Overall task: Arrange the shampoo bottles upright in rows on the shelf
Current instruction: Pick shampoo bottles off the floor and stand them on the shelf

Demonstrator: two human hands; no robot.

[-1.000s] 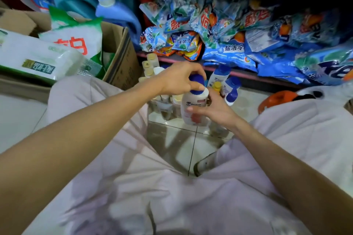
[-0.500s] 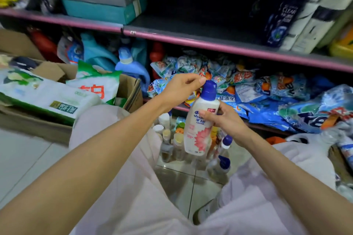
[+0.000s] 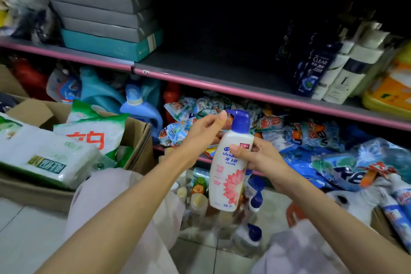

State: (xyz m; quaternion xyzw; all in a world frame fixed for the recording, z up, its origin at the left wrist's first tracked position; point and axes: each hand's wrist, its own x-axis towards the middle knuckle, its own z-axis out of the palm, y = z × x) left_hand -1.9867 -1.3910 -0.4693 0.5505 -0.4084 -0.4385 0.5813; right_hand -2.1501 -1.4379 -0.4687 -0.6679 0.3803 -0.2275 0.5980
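1. The left hand [image 3: 201,134] was capping the blue lid 1 second ago, when the bottle stood low among the others on the floor. Now its fingers are off the lid: they sit loosely curled just left of the neck, thumb tip level with the cap, holding nothing that can be seen. Whether the fingertips behind touch the bottle's shoulder cannot be told.

2. The white shampoo bottle [image 3: 229,169], blue cap up and only slightly tilted, has risen from the floor cluster to hang between the 2 hands, in front of the lower shelf's detergent packets [image 3: 184,122]. The other loose bottles [image 3: 198,196] stay on the floor, below the fingers.

3. The right hand [image 3: 259,154] has kept its hold throughout: thumb pressed on the label's front, fingers wrapped behind the bottle's right side, clamped on its upper body. It alone carries the weight now.

4. Up and right of the fingers, the middle shelf [image 3: 211,69] has come into view as the head lifted, with a bare dark stretch beside a row of upright dark and white bottles [image 3: 327,69].

5. My reading: the pick-up is finished and the carry is under way. The open stretch left of that row looks like the likely landing place.
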